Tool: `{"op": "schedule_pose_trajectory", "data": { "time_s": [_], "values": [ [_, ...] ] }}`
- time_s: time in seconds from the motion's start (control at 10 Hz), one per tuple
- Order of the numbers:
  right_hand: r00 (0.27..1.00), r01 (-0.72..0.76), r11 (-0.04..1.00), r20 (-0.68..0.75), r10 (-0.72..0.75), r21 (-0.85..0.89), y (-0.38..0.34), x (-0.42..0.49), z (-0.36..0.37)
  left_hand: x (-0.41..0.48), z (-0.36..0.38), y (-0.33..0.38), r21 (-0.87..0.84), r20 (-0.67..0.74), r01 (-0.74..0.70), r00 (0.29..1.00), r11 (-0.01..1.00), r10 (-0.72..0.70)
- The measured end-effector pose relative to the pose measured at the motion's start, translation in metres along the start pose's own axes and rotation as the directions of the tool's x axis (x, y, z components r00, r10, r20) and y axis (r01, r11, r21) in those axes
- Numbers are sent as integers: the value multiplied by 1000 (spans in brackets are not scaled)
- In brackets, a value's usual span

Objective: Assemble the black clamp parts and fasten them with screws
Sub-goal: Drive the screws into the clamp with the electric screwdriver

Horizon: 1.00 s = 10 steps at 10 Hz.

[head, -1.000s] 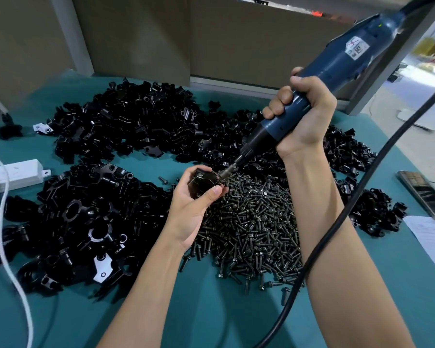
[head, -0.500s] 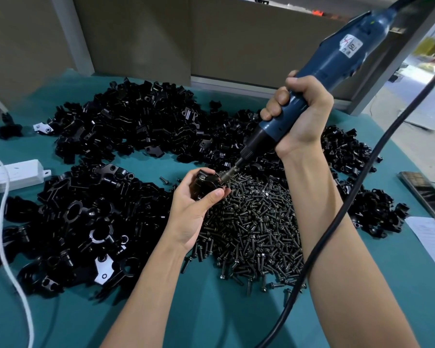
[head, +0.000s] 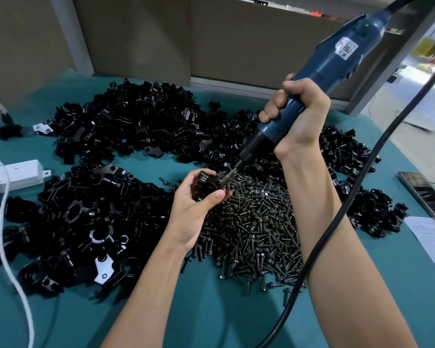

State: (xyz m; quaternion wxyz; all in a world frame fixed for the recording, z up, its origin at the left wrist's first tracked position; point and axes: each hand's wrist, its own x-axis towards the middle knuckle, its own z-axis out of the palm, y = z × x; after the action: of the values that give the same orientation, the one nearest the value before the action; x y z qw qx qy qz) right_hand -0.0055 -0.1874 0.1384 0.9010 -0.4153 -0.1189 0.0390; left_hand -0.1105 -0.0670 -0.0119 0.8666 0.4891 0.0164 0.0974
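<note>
The left hand [head: 196, 209] holds a black clamp [head: 206, 185] just above the near edge of the screw pile [head: 256, 227], fingers curled behind it and thumb pressed across its front, so the screw hole faces up and right toward the tool. The right hand [head: 296, 121] is wrapped in a full fist round the blue electric screwdriver [head: 337, 61], which slants down to the left so its bit [head: 228, 175] meets the clamp. The steep tilt probably lines the bit up with the screw's axis, and the firm left grip likely stops the clamp from spinning. The screw itself is too small and dark to make out.

Heaps of loose clamp parts [head: 86, 222] lie to the left, along the far side [head: 136, 121] and to the right [head: 362, 197] on the teal table [head: 211, 310], all within reach. The tool's black cord [head: 337, 222] hangs across the right forearm and could drag on the wrist. A white power strip [head: 15, 174] and its cable [head: 8, 247] lie at the left edge, and a phone [head: 422, 194] and a sheet of paper [head: 430, 237] at the right, well apart from the work
</note>
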Motion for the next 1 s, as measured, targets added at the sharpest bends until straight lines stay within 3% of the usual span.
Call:
{"op": "schedule_pose_trajectory", "data": {
  "time_s": [1.0],
  "values": [
    [999,1,1000,-32,0,27,7,-1,-3,0,-2,1,-14,-16,-18,1000,1000,17]
  ]
}}
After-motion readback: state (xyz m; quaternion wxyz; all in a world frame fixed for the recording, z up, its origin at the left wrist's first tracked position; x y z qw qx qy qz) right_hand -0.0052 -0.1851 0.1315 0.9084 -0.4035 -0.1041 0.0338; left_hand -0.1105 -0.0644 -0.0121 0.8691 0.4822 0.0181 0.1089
